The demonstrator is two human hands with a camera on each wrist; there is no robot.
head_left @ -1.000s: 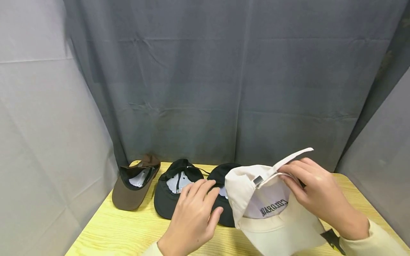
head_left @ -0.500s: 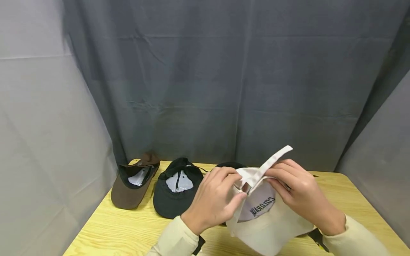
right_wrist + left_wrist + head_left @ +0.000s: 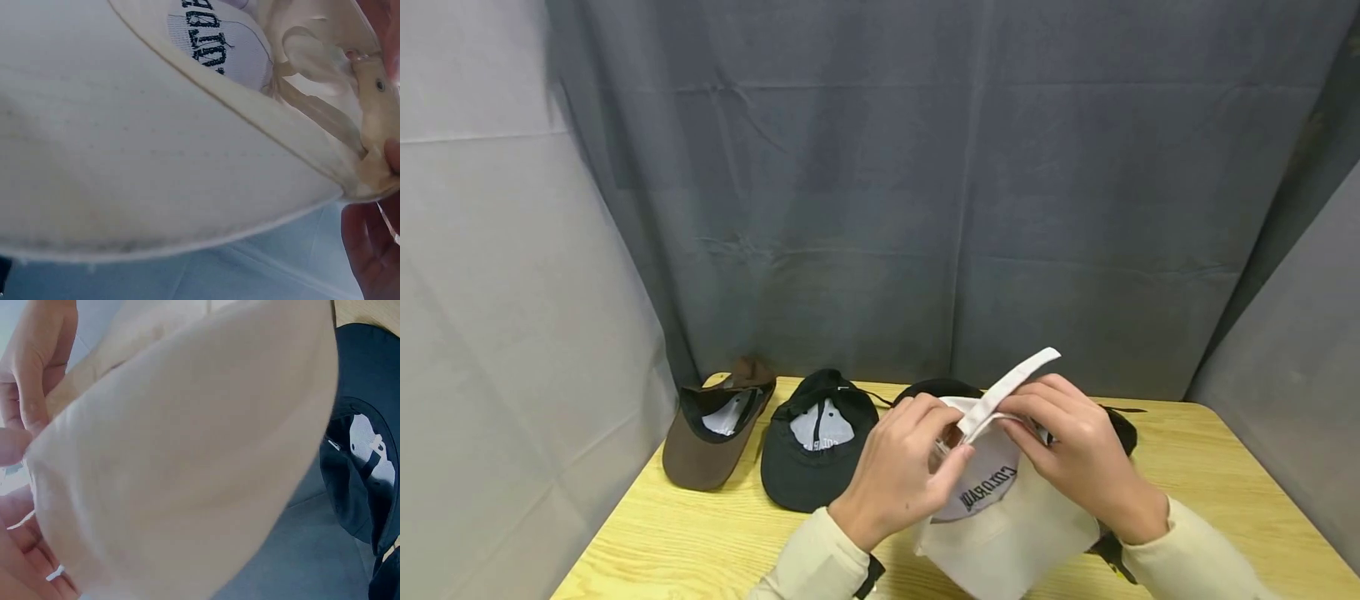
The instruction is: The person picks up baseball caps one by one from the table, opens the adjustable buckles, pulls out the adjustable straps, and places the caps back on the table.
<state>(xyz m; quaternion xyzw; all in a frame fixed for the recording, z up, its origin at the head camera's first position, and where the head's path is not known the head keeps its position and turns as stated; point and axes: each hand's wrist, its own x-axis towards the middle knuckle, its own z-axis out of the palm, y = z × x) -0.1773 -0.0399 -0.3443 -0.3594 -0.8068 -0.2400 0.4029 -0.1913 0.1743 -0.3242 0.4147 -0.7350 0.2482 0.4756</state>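
Note:
A cream baseball cap (image 3: 1022, 542) is held up in front of me, its brim tilted down and its inside facing me. Dark mirrored lettering shows on the inner lining (image 3: 985, 492). My left hand (image 3: 898, 471) pinches the cap's back opening beside the strap's buckle. From the other side my right hand (image 3: 1078, 450) pinches the back band and the strap (image 3: 1011, 387), whose loose end sticks up and to the right. The cap's outer side (image 3: 187, 450) fills much of the left wrist view. Its brim (image 3: 125, 144) spans the right wrist view.
On the wooden table (image 3: 647, 542), a brown cap (image 3: 703, 454) lies at left, with a black cap (image 3: 808, 479) beside it. Another black cap (image 3: 936, 387) is mostly hidden behind the cream one. A dark item (image 3: 1122, 429) lies behind my right hand. Grey curtains (image 3: 850, 208) enclose the table.
My left hand has moved right from beside the cream cap and now pinches its back opening. The right hand and the cap have shifted left, uncovering the dark item at right.

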